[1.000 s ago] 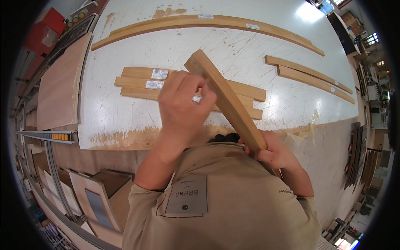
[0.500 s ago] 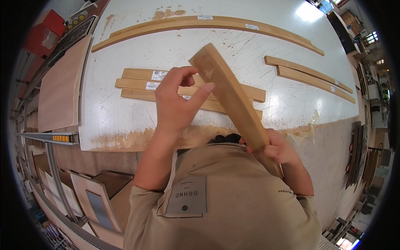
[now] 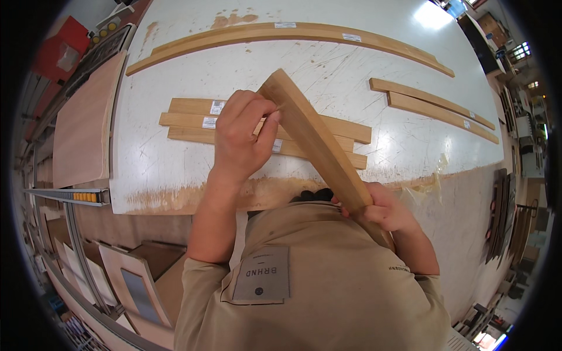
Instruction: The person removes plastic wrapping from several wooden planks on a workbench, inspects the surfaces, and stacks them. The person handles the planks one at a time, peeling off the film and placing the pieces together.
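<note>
I hold a long light-wood strip [image 3: 310,140] tilted up over a white worktable [image 3: 351,76]. My right hand [image 3: 380,207] grips its near end close to my chest. My left hand [image 3: 240,137] pinches the strip's upper left edge near its far end with thumb and fingers. Beneath the strip, three similar wooden strips [image 3: 193,120] lie side by side on the table, each with a small white label.
A long curved wooden strip [image 3: 281,34] lies along the table's far side. Two shorter strips [image 3: 433,105] rest at the right. A plywood sheet [image 3: 79,128] sits left of the table. Panels [image 3: 134,275] lean below at the left.
The strip has been raised and its far end swung slightly right. My left hand slid from wrapping over the strip's face to pinching its edge.
</note>
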### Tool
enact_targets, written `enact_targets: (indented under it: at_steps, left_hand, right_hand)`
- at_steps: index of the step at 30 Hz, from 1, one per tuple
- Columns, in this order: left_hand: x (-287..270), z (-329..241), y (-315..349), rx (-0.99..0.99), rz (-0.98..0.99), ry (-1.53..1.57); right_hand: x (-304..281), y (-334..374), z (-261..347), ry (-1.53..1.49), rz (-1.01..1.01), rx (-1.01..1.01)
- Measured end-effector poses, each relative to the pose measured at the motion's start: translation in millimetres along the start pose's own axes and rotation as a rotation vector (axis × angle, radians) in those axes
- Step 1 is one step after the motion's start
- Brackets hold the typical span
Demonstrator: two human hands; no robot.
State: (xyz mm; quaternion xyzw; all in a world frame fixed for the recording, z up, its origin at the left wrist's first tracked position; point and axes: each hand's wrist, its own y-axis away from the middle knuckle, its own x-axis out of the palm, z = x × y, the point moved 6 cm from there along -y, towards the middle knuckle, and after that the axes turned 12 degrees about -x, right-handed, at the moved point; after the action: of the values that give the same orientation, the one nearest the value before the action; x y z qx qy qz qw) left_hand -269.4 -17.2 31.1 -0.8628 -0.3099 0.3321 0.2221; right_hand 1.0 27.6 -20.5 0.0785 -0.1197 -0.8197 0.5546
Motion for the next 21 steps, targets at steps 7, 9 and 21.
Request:
enact_targets:
  at_steps: [7,9,21]
  left_hand:
    - [-8.5,8.3,1.1,0.035,-0.04,-0.108]
    - [-14.9,15.4,-0.9,0.02,-0.061,-0.132]
    - [-68.0,38.1,-30.0,0.053,-0.228,-0.314]
  right_hand:
    - [2.2,-3.2,-4.4,-0.038,-0.013,-0.03]
    - [2.7,-2.6,-4.7,-0.05,-0.01,-0.025]
    - [2.5,4.9,2.3,0.061,0.101,0.004]
